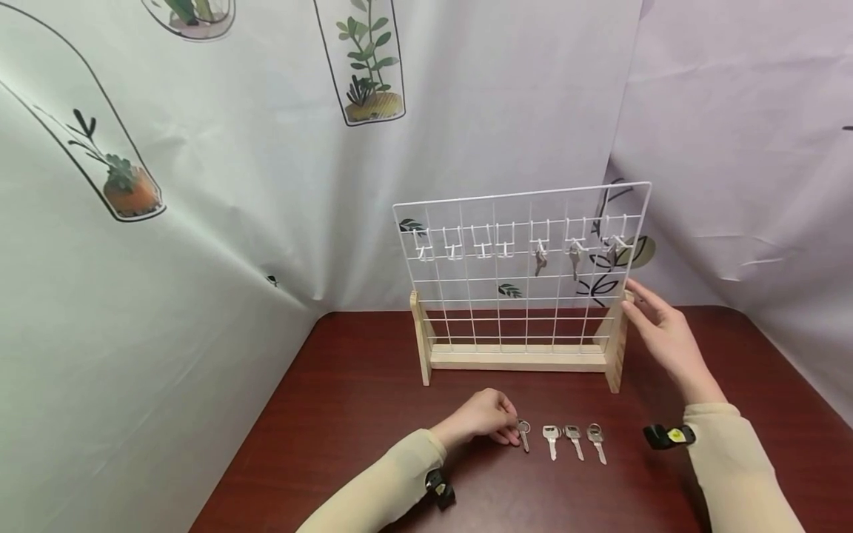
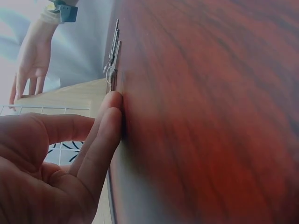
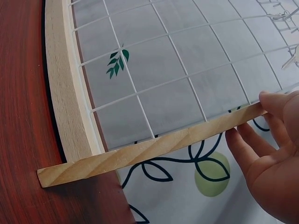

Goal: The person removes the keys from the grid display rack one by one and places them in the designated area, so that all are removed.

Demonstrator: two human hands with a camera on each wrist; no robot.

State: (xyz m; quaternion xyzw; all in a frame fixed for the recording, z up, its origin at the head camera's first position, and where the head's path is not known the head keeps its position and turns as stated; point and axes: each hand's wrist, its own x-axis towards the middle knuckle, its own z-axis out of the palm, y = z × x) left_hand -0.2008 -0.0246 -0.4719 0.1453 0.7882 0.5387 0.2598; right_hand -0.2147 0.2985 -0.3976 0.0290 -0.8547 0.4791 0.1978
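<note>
Left fingers [image 2: 103, 140] at leftmost key [image 1: 525, 439]; right fingers [image 3: 244, 151] grip wooden rack upright [image 3: 154, 144].

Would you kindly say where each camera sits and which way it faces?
Head: worn on the head, facing forward and down at rack and keys; left hand, right hand show.
Left wrist: worn there, facing low across tabletop; both hands show.
Right wrist: worn there, facing the wooden post; right hand shows.
Both wrist views share the right hand.

The head camera looks forward and down across the red-brown wooden table [image 1: 320, 414]; close, sideways-turned wrist views both share its white wire-grid rack [image 1: 526, 318].
</note>
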